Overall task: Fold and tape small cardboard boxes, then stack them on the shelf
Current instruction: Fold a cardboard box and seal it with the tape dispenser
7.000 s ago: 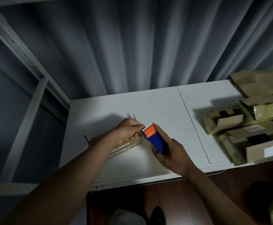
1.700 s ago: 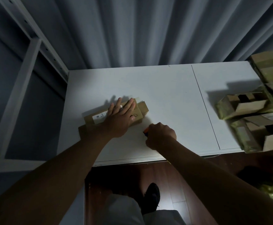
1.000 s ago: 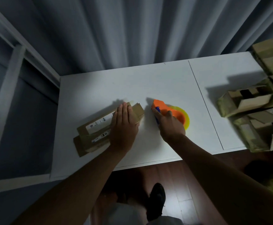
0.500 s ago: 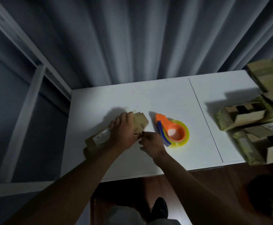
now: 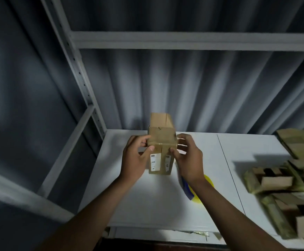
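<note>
Both hands lift the taped cardboard box [image 5: 161, 142] upright btwn them, left hand [image 5: 135, 160] pinching its left edge, right hand [image 5: 189, 160] its right w/ thumb on tape seam, prob. pressing tape flat before shelving; tape dispenser [image 5: 198, 192] under right wrist.

A small box [image 5: 161, 142] is held upright above the desk [image 5: 147, 201], between the left hand [image 5: 135, 159] and the right hand [image 5: 188, 159]. A tape dispenser [image 5: 195, 191] is partly hidden under the right wrist. A pile of boxes [image 5: 281, 185] is spread at the desk's right end. A shelf beam [image 5: 183, 42] is set above, with a curtain [image 5: 193, 91] behind.
</note>
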